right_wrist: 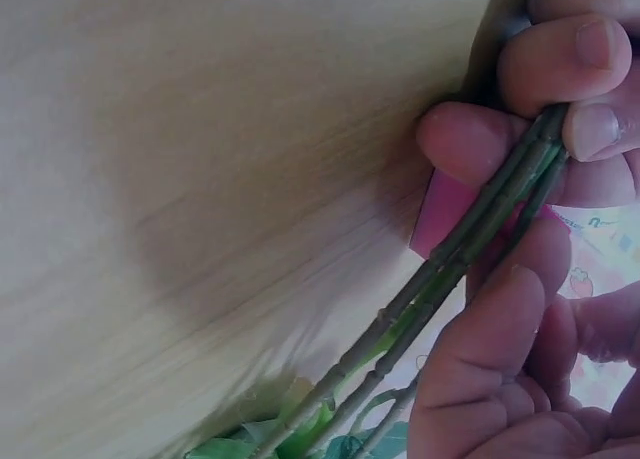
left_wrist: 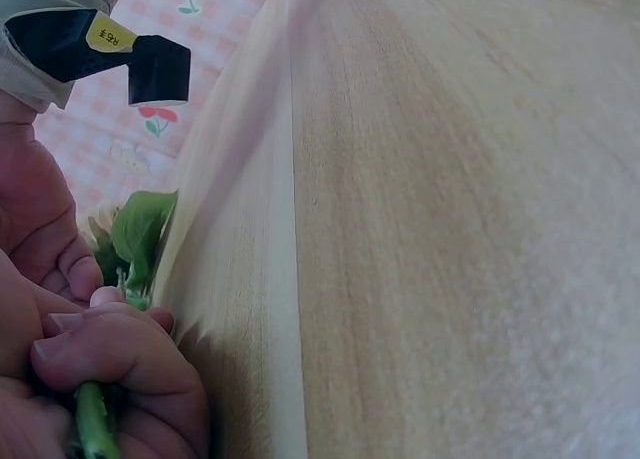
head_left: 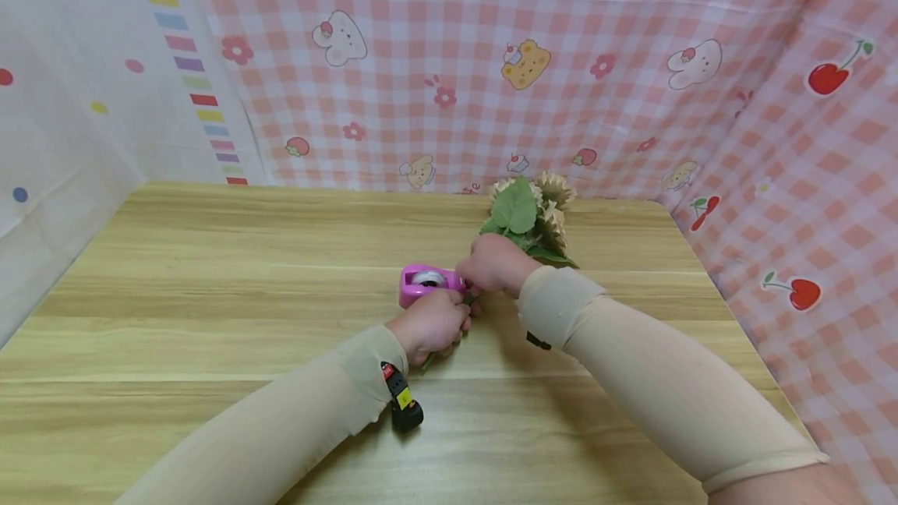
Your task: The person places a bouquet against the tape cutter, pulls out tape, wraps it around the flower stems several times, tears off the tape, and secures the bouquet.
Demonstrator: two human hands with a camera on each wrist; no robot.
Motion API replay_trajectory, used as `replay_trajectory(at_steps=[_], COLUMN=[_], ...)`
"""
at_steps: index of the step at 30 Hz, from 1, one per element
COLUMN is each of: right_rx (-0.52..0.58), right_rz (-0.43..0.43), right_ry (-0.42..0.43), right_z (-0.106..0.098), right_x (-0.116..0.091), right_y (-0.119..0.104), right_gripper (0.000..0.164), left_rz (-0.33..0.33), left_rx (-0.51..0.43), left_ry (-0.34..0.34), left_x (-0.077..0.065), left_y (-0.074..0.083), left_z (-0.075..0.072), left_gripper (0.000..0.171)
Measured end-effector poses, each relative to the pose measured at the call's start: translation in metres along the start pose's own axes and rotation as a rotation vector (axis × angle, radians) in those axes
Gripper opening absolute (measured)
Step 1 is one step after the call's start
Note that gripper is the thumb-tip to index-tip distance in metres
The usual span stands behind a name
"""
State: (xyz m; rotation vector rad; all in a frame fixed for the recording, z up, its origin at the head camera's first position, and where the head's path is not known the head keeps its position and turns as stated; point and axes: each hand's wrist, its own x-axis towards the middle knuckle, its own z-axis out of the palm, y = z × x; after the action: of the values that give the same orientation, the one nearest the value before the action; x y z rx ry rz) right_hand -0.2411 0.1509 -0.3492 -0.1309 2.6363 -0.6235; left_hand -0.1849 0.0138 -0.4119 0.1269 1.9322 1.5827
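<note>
My left hand [head_left: 433, 323] grips a bundle of thin green stems [right_wrist: 450, 249]. A short stem end [left_wrist: 96, 419] pokes out from its curled fingers in the left wrist view. Pale artificial flowers [head_left: 554, 217] with broad green leaves [head_left: 515, 205] lie beyond the hands, toward the back. My right hand [head_left: 500, 265] is bent over the stems between flowers and left hand, fingers curled close to the front end of a pink tape dispenser [head_left: 408, 291]. I cannot tell what its fingertips pinch. The dispenser, with a roll of tape [head_left: 429, 278] in it, sits just behind my left hand.
The wood-grain table [head_left: 210, 279] stretches around both hands. Behind it hangs a pink checked cloth [head_left: 449, 45] with cartoon prints, and a similar cloth [head_left: 807, 217] borders the right side. White cloth [head_left: 63, 123] with coloured dots covers the left.
</note>
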Motion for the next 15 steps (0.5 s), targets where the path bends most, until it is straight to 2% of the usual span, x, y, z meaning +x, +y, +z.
replay_trajectory(at_steps=[6,11,15], right_rx=[0.032,-0.033,-0.074], right_rz=[-0.011,-0.043,-0.047], right_ry=[0.013,0.021,0.003], right_z=[-0.002,-0.005,-0.006], right_x=[-0.002,-0.008,-0.01], right_y=[0.003,0.002,0.001], right_gripper=[0.01,0.011,0.013], left_rz=[0.003,-0.023,-0.051], left_rx=[0.007,-0.005,-0.068], left_ry=[-0.003,0.007,0.022], left_x=[0.001,0.0,0.0], left_y=[0.001,0.003,0.004], left_z=[0.001,0.001,0.002], left_gripper=[0.025,0.026,0.025])
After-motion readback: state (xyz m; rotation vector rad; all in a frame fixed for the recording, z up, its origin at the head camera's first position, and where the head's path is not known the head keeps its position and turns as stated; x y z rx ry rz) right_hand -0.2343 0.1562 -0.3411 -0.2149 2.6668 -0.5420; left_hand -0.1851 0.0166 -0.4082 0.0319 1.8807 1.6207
